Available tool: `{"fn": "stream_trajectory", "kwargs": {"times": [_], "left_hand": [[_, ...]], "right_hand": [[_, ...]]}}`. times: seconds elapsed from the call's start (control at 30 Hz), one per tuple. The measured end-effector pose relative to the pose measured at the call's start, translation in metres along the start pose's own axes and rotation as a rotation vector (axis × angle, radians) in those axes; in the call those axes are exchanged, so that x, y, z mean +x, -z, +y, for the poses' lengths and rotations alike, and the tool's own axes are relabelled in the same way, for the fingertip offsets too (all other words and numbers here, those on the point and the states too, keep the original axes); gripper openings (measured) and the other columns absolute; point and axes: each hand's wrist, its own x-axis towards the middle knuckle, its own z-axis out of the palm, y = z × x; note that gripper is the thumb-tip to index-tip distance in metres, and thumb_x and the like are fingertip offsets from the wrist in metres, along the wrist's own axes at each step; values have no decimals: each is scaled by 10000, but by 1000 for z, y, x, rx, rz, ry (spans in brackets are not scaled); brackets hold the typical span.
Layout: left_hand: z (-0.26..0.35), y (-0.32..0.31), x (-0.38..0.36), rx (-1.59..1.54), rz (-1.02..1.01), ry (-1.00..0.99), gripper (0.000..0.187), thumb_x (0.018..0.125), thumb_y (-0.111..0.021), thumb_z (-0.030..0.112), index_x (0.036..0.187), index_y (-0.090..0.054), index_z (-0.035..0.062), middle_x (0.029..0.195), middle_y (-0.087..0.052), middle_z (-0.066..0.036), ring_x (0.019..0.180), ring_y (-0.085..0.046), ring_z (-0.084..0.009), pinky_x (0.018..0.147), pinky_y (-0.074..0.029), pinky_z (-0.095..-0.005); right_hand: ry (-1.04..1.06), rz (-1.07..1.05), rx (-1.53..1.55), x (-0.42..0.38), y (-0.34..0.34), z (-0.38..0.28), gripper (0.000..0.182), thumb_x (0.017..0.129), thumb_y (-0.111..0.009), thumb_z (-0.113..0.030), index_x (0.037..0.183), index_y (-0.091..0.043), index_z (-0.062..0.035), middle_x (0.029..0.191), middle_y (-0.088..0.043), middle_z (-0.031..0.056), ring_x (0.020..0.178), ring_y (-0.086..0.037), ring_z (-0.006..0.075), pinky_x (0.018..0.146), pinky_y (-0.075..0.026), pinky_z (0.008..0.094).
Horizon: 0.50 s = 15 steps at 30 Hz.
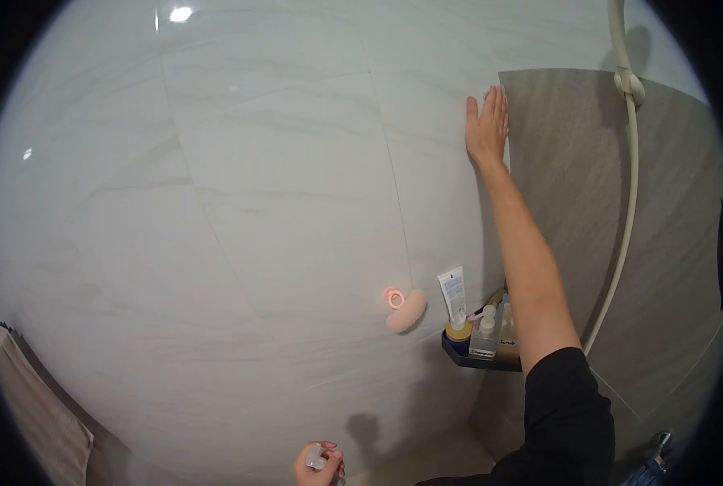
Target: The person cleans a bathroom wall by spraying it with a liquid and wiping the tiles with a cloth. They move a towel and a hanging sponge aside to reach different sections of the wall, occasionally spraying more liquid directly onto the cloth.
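High on the right, my right hand lies with its fingers stretched against the white marbled wall, beside the corner where the grey tiles begin. At the bottom, my left hand is closed round a small whitish, translucent object, too small to identify. Below my right forearm, a black corner shelf holds a white tube, a yellow and blue jar and a clear pump bottle. My forearm covers part of the shelf.
A pink sponge hangs from a pink hook left of the shelf. A pale shower hose runs down the grey wall. A beige cloth hangs at the lower left. A blue item is at the lower right.
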Motion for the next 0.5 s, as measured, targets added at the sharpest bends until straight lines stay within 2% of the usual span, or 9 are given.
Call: {"fn": "stream_trajectory", "kwargs": {"times": [0.07,0.17,0.2,0.27,0.3,0.33,0.4,0.43,0.5], "left_hand": [[-5,1,1,-49,7,7,242,944,-722,201,1113,-641,47,737,-620,0,569,-547,-87,508,-446,-241],[-8,-2,7,-81,-7,12,245,941,-724,196,1115,-640,46,738,-616,-1,572,-547,-91,516,-452,-246],[-10,-5,10,-85,-24,11,244,939,-725,189,1117,-639,46,740,-614,-2,572,-549,-93,519,-456,-248],[-16,-14,21,-89,-62,-8,239,935,-727,179,1113,-639,45,745,-616,-3,576,-555,-92,519,-458,-245],[-16,-17,23,-100,-88,-27,233,932,-728,168,1109,-639,45,750,-618,-5,579,-562,-91,519,-460,-243],[-7,-23,20,-89,-93,-15,233,932,-728,168,1109,-639,45,750,-618,-5,579,-562,-91,519,-460,-243],[15,-38,22,-91,-149,35,215,932,-722,146,1101,-636,44,737,-615,-4,578,-571,-92,519,-463,-238],[20,-43,23,-82,-147,41,215,932,-722,146,1101,-636,44,737,-615,-4,578,-571,-92,519,-463,-238],[24,-49,23,-177,-164,2,157,869,-656,-45,1009,-587,-29,661,-585,-64,512,-560,-141,480,-458,-284]], "right_hand": [[-217,56,-105,-7,-19,-30,776,1032,-447,-483,1563,-205,30,1644,-179,224,1530,-145,368,1227,-117,520],[239,-40,-30,-64,-23,-109,843,976,-554,-464,1562,-202,30,1633,-183,252,1523,-142,406,1230,-80,529],[330,-155,51,-89,-16,-142,850,952,-590,-460,1555,-233,20,1623,-202,263,1516,-148,426,1231,-78,537],[505,-449,213,-132,2,-193,867,944,-583,-503,1571,-226,-21,1642,-186,215,1530,-139,382,1233,-97,542],[591,-595,288,-147,6,-201,868,952,-564,-519,1587,-204,-48,1655,-170,186,1535,-135,364,1230,-106,547],[574,-601,285,-154,8,-198,868,952,-564,-519,1587,-204,-48,1655,-170,186,1535,-135,364,1230,-106,547],[835,-663,314,-165,7,-189,885,931,-565,-574,1589,-228,-87,1662,-180,140,1537,-150,327,1232,-127,547],[838,-630,235,-157,9,-177,863,923,-600,-534,1588,-246,-114,1664,-183,126,1539,-150,313,1238,-120,539],[578,-648,111,-134,24,-142,847,938,-610,-457,1592,-217,-89,1664,-167,150,1541,-132,332,1237,-104,538]]}}
